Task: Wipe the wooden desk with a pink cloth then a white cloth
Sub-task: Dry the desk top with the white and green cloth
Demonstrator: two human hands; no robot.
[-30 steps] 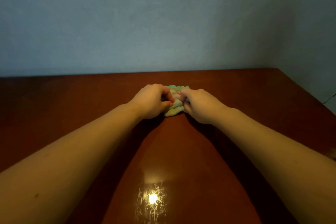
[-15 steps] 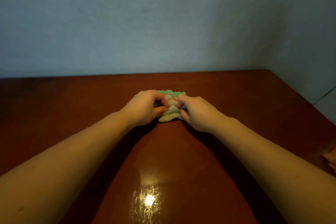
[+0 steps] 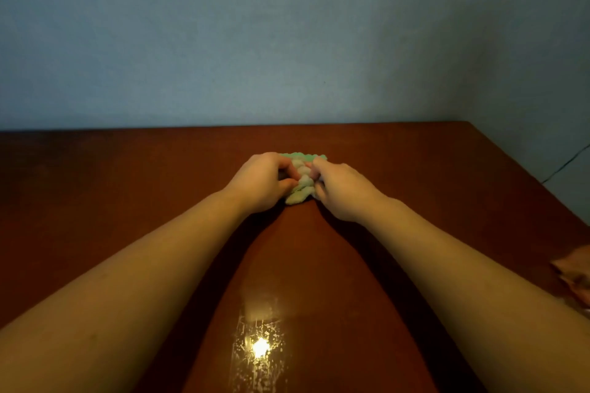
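Cloth (image 3: pixel 301 182) — pale, bunched, green-edged

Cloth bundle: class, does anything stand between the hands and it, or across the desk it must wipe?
Nothing visible does. The left hand and right hand already grip the cloth bundle on the desk; only an unclear pinkish thing lies at its right edge.

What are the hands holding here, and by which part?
The left hand and right hand both grip a bunched cloth bundle on the desk, one at each side.

A blue-grey wall (image 3: pixel 287 25), perhaps with a cable (image 3: pixel 565 164).
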